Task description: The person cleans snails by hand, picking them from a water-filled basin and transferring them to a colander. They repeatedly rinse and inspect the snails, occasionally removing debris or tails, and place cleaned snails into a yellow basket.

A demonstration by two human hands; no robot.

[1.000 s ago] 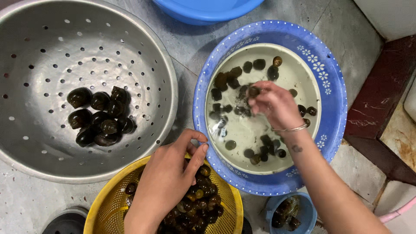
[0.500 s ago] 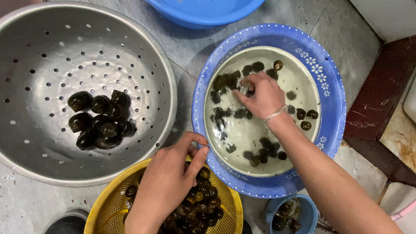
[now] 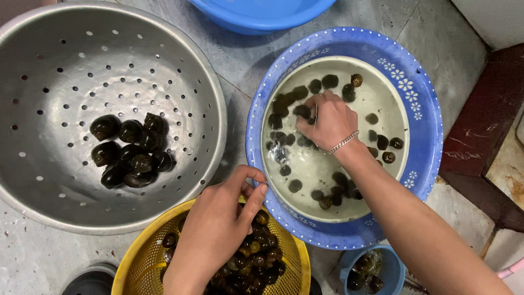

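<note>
Presently: right hand (image 3: 327, 121) curled, gripping snails (image 3: 303, 111) in water-filled blue basin (image 3: 423, 142); left hand (image 3: 218, 226) pinching, contents hidden, above yellow basket (image 3: 136, 262). Risk: wet, slippery shells may slip free.

A perforated metal colander (image 3: 65, 71) sits at the left on the floor (image 3: 240, 65), with a cluster of snails (image 3: 131, 150) in its bottom. To its right stands a wide basin (image 3: 423, 136) of water holding scattered snails, the right hand (image 3: 330, 120) dipped in it. In front, between them, a mesh basket (image 3: 139, 262) holds more snails, the left hand (image 3: 218, 224) over it. A small tub (image 3: 390, 267) lies in front of the basin; another basin (image 3: 262, 13) lies behind.
</note>
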